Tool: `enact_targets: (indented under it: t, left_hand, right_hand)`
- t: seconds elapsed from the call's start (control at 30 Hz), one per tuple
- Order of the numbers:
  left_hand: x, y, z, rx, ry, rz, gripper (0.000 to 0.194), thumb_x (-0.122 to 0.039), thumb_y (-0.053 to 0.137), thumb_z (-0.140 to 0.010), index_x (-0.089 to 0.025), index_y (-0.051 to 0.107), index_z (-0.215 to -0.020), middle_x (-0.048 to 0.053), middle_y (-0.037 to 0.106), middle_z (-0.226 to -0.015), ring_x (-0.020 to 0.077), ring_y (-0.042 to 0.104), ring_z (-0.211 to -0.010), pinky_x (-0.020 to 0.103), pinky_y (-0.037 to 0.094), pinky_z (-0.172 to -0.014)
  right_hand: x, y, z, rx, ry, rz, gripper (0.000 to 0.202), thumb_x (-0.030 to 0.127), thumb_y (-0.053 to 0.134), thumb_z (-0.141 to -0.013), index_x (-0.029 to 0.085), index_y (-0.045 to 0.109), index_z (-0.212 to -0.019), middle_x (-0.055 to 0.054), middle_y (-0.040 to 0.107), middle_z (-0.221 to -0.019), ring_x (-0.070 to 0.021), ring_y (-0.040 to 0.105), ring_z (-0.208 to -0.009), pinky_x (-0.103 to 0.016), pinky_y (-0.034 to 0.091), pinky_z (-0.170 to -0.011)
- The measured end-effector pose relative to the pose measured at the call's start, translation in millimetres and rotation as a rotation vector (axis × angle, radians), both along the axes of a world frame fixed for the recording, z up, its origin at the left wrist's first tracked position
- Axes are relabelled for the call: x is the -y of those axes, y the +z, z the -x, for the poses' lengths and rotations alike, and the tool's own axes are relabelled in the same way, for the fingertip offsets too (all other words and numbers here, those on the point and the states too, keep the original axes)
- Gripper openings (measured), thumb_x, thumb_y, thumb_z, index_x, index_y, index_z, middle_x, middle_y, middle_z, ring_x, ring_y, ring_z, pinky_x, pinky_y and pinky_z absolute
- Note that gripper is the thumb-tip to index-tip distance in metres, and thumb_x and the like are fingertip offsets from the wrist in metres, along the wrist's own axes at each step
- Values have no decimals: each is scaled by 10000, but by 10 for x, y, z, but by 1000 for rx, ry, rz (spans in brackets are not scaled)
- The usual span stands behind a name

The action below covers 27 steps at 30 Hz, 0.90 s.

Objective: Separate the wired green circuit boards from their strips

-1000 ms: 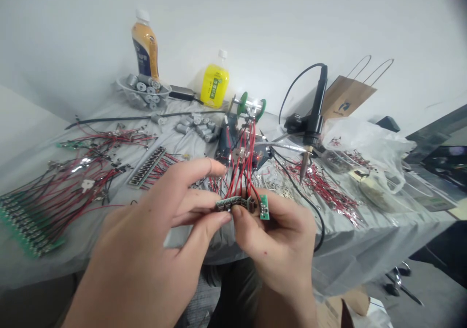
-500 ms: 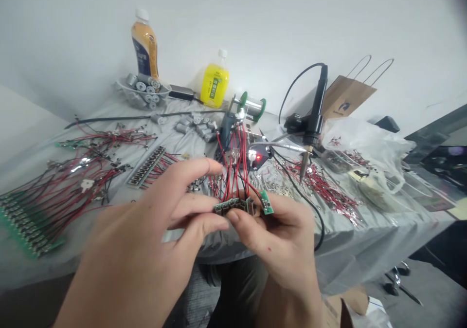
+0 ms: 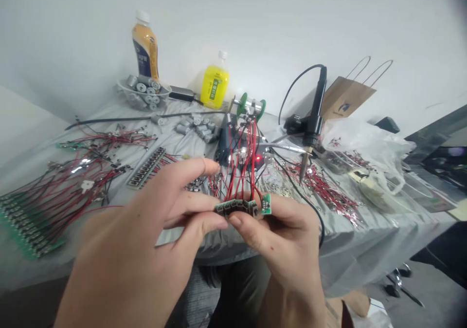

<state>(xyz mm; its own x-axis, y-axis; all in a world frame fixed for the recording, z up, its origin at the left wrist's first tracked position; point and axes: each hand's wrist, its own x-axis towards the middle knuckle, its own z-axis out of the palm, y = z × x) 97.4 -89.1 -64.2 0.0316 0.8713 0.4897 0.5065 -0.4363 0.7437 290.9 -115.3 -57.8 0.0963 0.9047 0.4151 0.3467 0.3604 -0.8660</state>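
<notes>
Pale grey plastic sheeting (image 3: 368,238) covers the table, which backs onto a white wall (image 3: 270,21). Over its near side, a row of small circuit boards (image 3: 233,205) is held between both hands. At its left end, the left hand (image 3: 142,245) pinches it, thumb below and middle finger behind; the index finger is raised apart, its tip just beside the red and black wires (image 3: 253,155) that rise from the boards. Clamped on the middle and right part is the right hand (image 3: 284,240), its thumb on the near side and its bent fingers behind. One green board (image 3: 266,204) stands at the right end, against those fingers.

Between the wrists, the front edge of the table and a trouser leg (image 3: 241,289) show below the boards. Right of the right hand, bare sheeting runs along the front edge, with a black cable (image 3: 321,230) just beside the knuckles. Beyond it, a soldering iron (image 3: 318,106) points tip down above a heap of red wires (image 3: 330,191). To the left, wired green boards (image 3: 31,226) reach close to the left wrist. Behind the raised wires stands a solder spool (image 3: 251,107).
</notes>
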Motion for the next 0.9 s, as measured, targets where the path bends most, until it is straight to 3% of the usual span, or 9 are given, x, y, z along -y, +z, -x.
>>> enact_targets:
  t: [0.17, 0.27, 0.37, 0.53, 0.9]
  left_hand:
    - [-4, 15, 12, -52, -58, -63, 429, -337, 695, -969, -533, 642, -1346, -183, 864, -1030, 160, 861, -788, 114, 680, -703]
    - [-19, 12, -1, -63, -58, -86, 403, -351, 634, -998, -525, 643, -1362, -173, 866, -1043, 164, 861, -794, 117, 668, -693]
    - [-29, 13, -13, -82, -65, -70, 439, -313, 615, -994, -514, 635, -1383, -173, 864, -1069, 162, 860, -826, 115, 651, -704]
    - [-40, 49, -36, -71, -85, -81, 460, -291, 672, -944, -535, 648, -1333, -206, 848, -919, 118, 852, -771, 37, 602, -665]
    - [-22, -29, -99, 64, -130, 59, 472, -317, 673, -940, -516, 611, -1364, -184, 831, -1095, 153, 859, -918, 132, 682, -794]
  right_hand:
    - [-17, 44, -37, 22, 19, 3, 372, 337, 924, -862, 192, 709, -595, 52, 435, -549, -102, 348, -533, -271, 285, -487]
    - [-5, 44, -25, 39, 15, -1, 314, 298, 886, -874, 195, 722, -627, 49, 450, -557, -105, 343, -529, -271, 290, -479]
    - [14, 17, 2, 63, 5, -20, 326, 209, 839, -875, 191, 652, -609, 65, 385, -585, -88, 295, -542, -256, 247, -480]
    - [1, 12, 64, 112, -32, -59, 401, 134, 768, -888, 186, 475, -619, 86, 268, -615, -57, 227, -550, -217, 171, -476]
    - [-14, 68, 136, 180, -118, -113, 365, 106, 694, -851, 187, 425, -617, 87, 256, -605, -44, 225, -538, -196, 164, -466]
